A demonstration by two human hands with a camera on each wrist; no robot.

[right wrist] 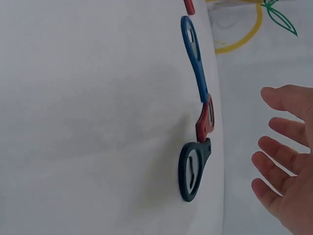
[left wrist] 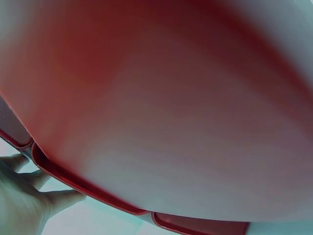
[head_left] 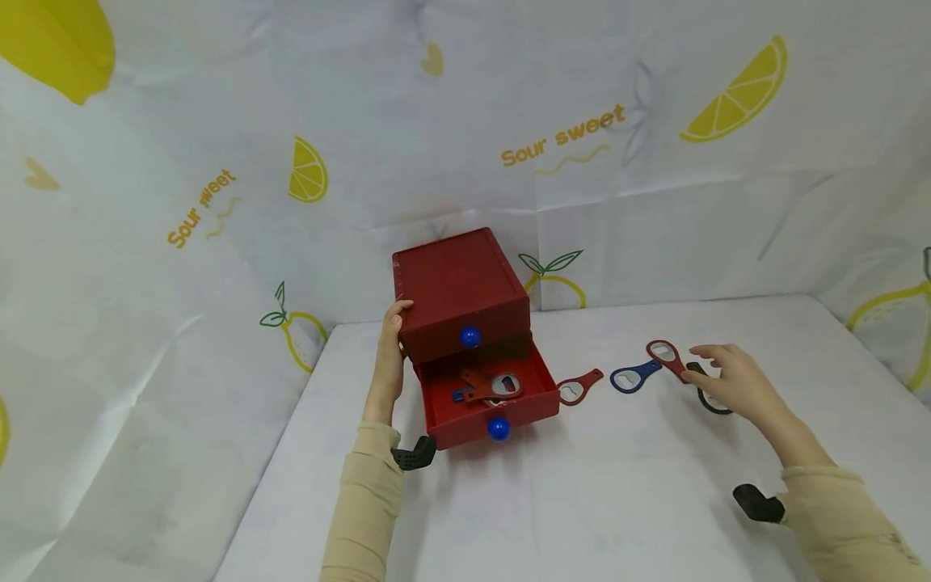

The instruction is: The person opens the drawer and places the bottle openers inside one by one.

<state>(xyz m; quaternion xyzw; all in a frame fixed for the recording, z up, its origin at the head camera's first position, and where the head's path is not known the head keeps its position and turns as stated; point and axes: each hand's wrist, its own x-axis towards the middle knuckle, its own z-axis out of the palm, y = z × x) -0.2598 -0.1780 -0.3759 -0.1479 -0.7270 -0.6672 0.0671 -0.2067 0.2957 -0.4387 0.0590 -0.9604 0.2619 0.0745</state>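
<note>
Four bottle openers (head_left: 643, 372) lie right of the red drawer box (head_left: 461, 281), against whose side the left hand (head_left: 388, 368) rests unclenched, while the right hand (head_left: 745, 388), loose and empty, hovers near the black opener (right wrist: 183, 170).

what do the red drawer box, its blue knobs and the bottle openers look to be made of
Drawer box: probably plastic, satin; smooth surfaces with a soft sheen, though painted material is possible. Blue knobs: glossy, likely plastic, with a bright highlight. Bottle openers: smooth, evenly colored frames suggest plastic; greyish inserts may be metal.
</note>
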